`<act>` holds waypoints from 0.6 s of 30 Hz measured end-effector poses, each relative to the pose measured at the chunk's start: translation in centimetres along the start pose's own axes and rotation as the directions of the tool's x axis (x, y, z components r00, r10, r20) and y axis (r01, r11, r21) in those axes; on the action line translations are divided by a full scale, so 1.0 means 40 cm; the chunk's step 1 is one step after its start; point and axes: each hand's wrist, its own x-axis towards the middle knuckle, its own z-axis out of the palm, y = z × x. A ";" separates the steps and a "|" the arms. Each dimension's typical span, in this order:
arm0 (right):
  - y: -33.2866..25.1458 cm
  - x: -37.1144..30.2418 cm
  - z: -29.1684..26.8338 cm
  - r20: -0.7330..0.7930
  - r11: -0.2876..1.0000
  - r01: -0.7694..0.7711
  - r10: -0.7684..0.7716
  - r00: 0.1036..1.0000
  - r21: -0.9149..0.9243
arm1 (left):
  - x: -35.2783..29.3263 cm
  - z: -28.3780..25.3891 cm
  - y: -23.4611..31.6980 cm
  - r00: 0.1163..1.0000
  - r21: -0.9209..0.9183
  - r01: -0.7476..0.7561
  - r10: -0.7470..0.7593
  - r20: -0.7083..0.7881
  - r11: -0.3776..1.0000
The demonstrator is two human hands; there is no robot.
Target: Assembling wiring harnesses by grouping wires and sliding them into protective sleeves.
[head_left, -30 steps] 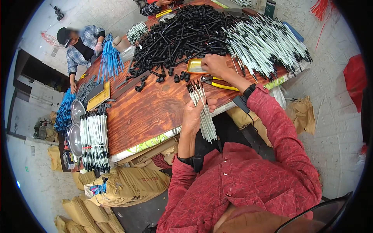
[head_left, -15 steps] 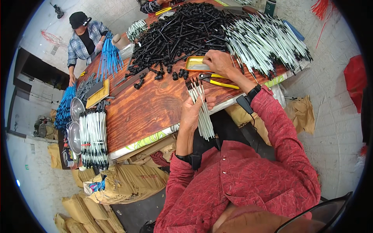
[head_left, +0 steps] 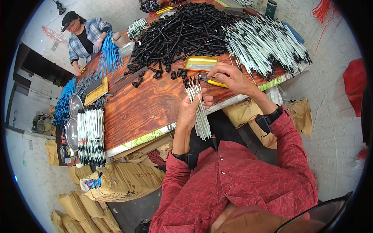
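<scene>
My left hand [head_left: 189, 110] is wrapped round a bundle of thin white rods with black tips [head_left: 201, 112]. The bundle stands tilted in front of the table's near edge, black tips up. Over the table, my right hand [head_left: 232, 79] has thumb and fingers drawn together above yellow-handled pliers [head_left: 217, 83]. Its fingers cover part of the pliers, and what they pinch, if anything, is too small to make out. Just beyond lies a shallow yellow tray with a red rim [head_left: 201, 58], holding thin, pale metal-looking pins.
A heap of black plastic fittings [head_left: 178, 33] fills the table's far middle. White rods [head_left: 268, 44] are piled at right. A tied bundle of rods [head_left: 91, 134] stands at left, beside metal bowls [head_left: 72, 134]. Another person [head_left: 83, 42] works at far left near blue rods [head_left: 109, 58].
My right hand has come back from the tray toward me, now over the pliers. My left hand still grips the rods. The other person's head and hands have shifted.
</scene>
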 end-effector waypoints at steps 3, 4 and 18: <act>-0.006 -0.003 -0.008 -0.022 1.000 0.001 -0.001 1.000 0.000 | 0.002 -0.001 -0.003 1.000 0.002 -0.003 0.003 0.002 1.000; -0.007 -0.004 -0.009 -0.033 1.000 0.001 -0.001 0.999 0.001 | 0.002 0.000 -0.003 1.000 0.004 -0.005 0.005 0.002 1.000; 0.013 -0.010 0.001 -0.018 0.999 -0.034 0.034 0.999 0.035 | 0.001 -0.009 -0.002 1.000 -0.016 -0.012 0.013 0.011 1.000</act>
